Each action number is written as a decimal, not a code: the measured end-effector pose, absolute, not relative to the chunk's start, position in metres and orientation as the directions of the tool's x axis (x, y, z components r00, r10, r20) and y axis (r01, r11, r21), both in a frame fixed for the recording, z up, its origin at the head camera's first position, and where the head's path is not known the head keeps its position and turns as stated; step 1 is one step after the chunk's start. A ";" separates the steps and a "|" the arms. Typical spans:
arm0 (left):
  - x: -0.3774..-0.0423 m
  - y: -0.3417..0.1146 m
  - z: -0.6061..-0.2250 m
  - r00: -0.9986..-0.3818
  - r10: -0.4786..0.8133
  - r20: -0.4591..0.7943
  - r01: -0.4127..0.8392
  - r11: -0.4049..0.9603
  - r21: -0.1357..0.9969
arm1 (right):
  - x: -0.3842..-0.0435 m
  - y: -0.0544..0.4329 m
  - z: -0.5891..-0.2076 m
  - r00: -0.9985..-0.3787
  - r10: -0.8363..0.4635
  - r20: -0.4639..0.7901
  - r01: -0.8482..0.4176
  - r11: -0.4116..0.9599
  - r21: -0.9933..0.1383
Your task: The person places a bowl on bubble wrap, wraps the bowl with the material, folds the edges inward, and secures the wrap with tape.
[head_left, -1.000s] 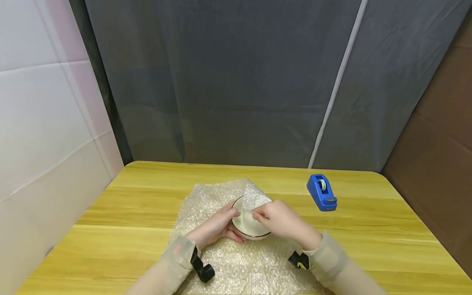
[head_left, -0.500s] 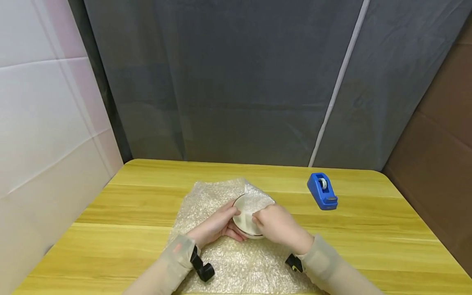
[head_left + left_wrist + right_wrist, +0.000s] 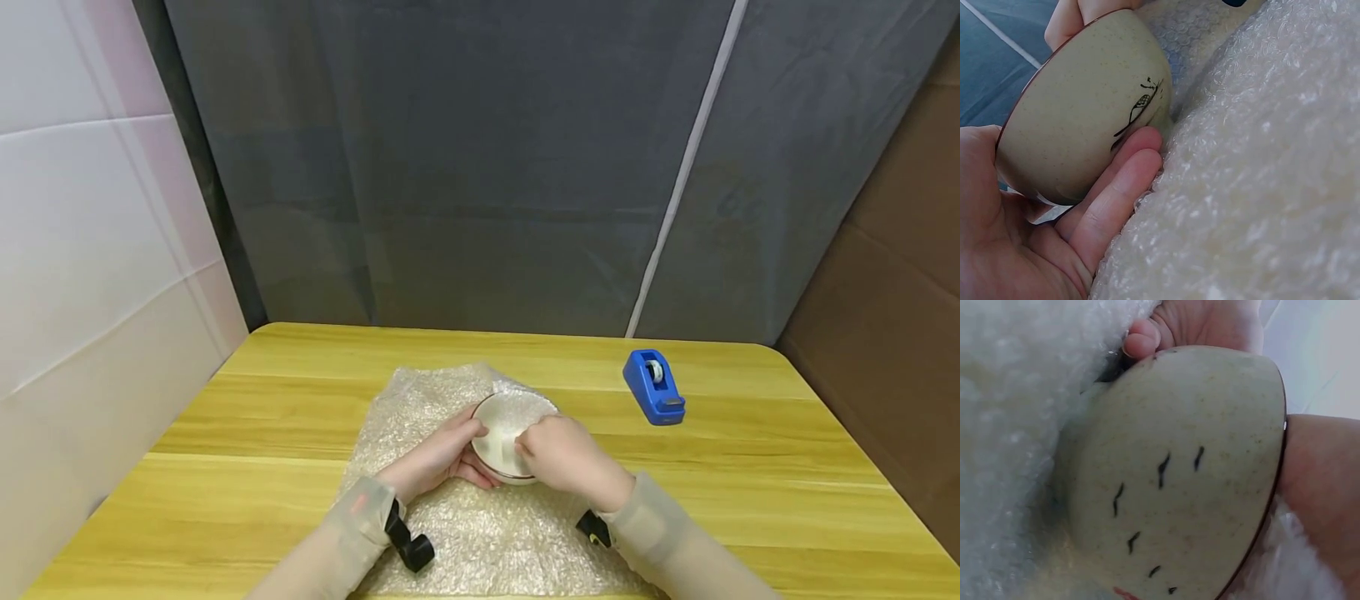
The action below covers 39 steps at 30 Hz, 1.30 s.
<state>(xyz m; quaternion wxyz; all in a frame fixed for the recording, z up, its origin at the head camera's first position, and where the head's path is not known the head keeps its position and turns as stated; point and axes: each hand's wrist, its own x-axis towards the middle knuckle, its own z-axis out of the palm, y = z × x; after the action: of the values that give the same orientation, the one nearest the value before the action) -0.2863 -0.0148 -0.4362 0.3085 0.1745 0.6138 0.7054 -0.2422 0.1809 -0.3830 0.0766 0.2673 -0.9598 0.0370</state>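
A pale speckled bowl with a brown rim sits tilted on a sheet of bubble wrap. My left hand holds it at the left side, thumb over the rim and fingers under the outer wall. Dark painted marks show on the bowl in the left wrist view. My right hand reaches over the right rim, its curled fingers on the corner of the wrap folded into the bowl. Its fingertips are mostly hidden. In the right wrist view, the bowl covers much of the work.
A blue tape dispenser with a roll of tape stands on the wooden table, to the right behind the hands. Grey cloth hangs behind the table. Black wrist cameras are strapped to both arms.
My right hand has carried the bubble wrap corner down into the bowl, and the raised flap now lies inside it. The left hand keeps its hold on the bowl.
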 end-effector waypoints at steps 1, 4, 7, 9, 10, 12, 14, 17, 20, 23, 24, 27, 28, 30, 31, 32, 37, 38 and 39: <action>-0.286 -0.015 -0.436 -0.748 0.650 -0.131 -0.222 -0.059 0.973 | -0.242 0.180 -0.382 -0.849 -0.505 0.157 -0.515 0.857 -0.026; -0.286 -0.016 -0.436 -0.750 0.649 -0.127 -0.222 -0.066 0.973 | -0.240 0.179 -0.380 -0.855 -0.503 0.127 -0.506 0.863 0.016; -0.286 -0.016 -0.436 -0.750 0.648 -0.131 -0.224 -0.063 0.973 | -0.237 0.178 -0.378 -0.861 -0.497 0.106 -0.493 0.868 0.067; -0.286 -0.015 -0.436 -0.750 0.645 -0.145 -0.227 -0.045 0.973 | -0.235 0.177 -0.378 -0.866 -0.490 0.099 -0.483 0.871 0.092; -0.285 -0.016 -0.434 -0.755 0.637 -0.156 -0.223 -0.025 0.975 | -0.234 0.176 -0.379 -0.870 -0.485 0.093 -0.476 0.873 0.100; -0.284 -0.016 -0.431 -0.773 0.609 -0.180 -0.190 0.048 0.981 | -0.233 0.176 -0.379 -0.874 -0.478 0.084 -0.469 0.876 0.109; -0.284 -0.016 -0.425 -0.811 0.561 -0.168 -0.106 0.140 0.984 | -0.232 0.175 -0.379 -0.874 -0.479 0.078 -0.469 0.876 0.115; -0.283 -0.017 -0.412 -0.888 0.459 -0.039 0.124 0.321 0.939 | -0.232 0.175 -0.380 -0.875 -0.479 0.067 -0.470 0.875 0.119; -0.283 -0.018 -0.401 -0.892 0.416 0.178 0.376 0.462 0.803 | -0.232 0.176 -0.380 -0.873 -0.483 0.072 -0.473 0.872 0.124; -0.280 -0.018 -0.395 -0.793 0.513 0.329 0.601 0.566 0.565 | -0.233 0.176 -0.381 -0.871 -0.485 0.080 -0.473 0.871 0.130; -0.278 -0.017 -0.394 -0.747 0.570 0.343 0.661 0.578 0.478 | -0.234 0.177 -0.381 -0.870 -0.487 0.082 -0.474 0.870 0.134; -0.271 -0.014 -0.393 -0.633 0.717 0.292 0.774 0.571 0.274 | -0.234 0.177 -0.383 -0.868 -0.489 0.082 -0.475 0.868 0.146; -0.268 -0.012 -0.394 -0.609 0.748 0.265 0.793 0.563 0.233 | -0.235 0.177 -0.383 -0.868 -0.490 0.079 -0.476 0.867 0.149; -0.265 -0.010 -0.396 -0.586 0.782 0.211 0.810 0.556 0.186 | -0.235 0.176 -0.384 -0.869 -0.488 0.079 -0.473 0.868 0.152; -0.263 -0.008 -0.397 -0.584 0.788 0.194 0.811 0.560 0.168 | -0.235 0.176 -0.384 -0.871 -0.486 0.078 -0.471 0.869 0.150; -0.263 -0.008 -0.398 -0.584 0.792 0.181 0.812 0.563 0.153 | -0.235 0.176 -0.385 -0.871 -0.484 0.080 -0.470 0.870 0.147; -0.261 -0.003 -0.403 -0.605 0.779 0.165 0.796 0.596 0.108 | -0.234 0.177 -0.386 -0.859 -0.495 0.127 -0.478 0.866 0.146; -0.261 -0.001 -0.404 -0.610 0.774 0.168 0.792 0.602 0.105 | -0.235 0.178 -0.386 -0.855 -0.501 0.134 -0.483 0.864 0.143; -0.261 0.000 -0.405 -0.614 0.770 0.174 0.789 0.607 0.098 | -0.235 0.179 -0.386 -0.848 -0.510 0.141 -0.494 0.859 0.136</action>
<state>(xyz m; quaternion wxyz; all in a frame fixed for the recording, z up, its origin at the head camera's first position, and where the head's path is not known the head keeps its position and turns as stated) -0.2606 0.0000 -0.4046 -0.0572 0.4356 0.8945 0.0824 -0.2350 0.1794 -0.3859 0.0864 0.2614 -0.9602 -0.0471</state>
